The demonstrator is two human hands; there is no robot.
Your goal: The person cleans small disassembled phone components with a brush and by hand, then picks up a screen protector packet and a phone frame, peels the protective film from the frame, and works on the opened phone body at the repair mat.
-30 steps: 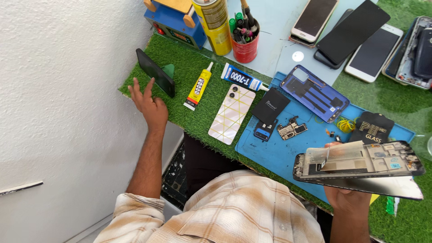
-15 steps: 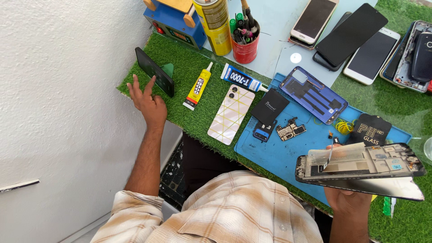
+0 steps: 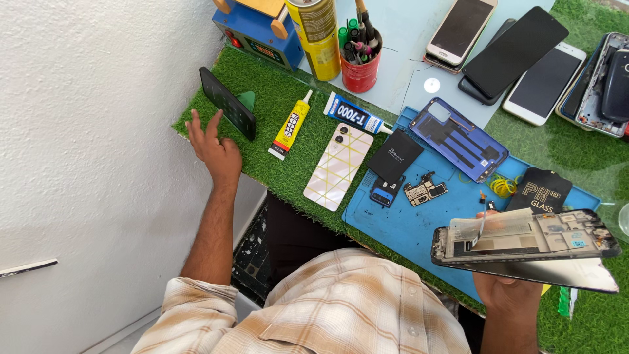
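My left hand [image 3: 215,149] reaches to the table's left corner, fingers spread, fingertips touching a black phone [image 3: 227,103] propped upright on a green stand [image 3: 247,99]. My right hand [image 3: 508,294] holds an opened phone frame with its screen [image 3: 524,244] level above the blue work mat [image 3: 406,226], inner side up and a pale film lying on it. On the mat lie a blue back cover [image 3: 458,139], a black battery [image 3: 395,157], a small circuit board [image 3: 424,191] and a camera module [image 3: 383,195].
A patterned white phone case [image 3: 339,166], a yellow glue tube [image 3: 291,125] and a blue-white glue tube [image 3: 356,115] lie on the green turf. A red pot of tools [image 3: 359,62], a yellow can [image 3: 318,36], a blue machine [image 3: 255,33] and several phones [image 3: 511,52] stand behind. A white wall is at left.
My left hand's fingers have edged slightly toward the propped phone. The right hand keeps the phone frame in the same place.
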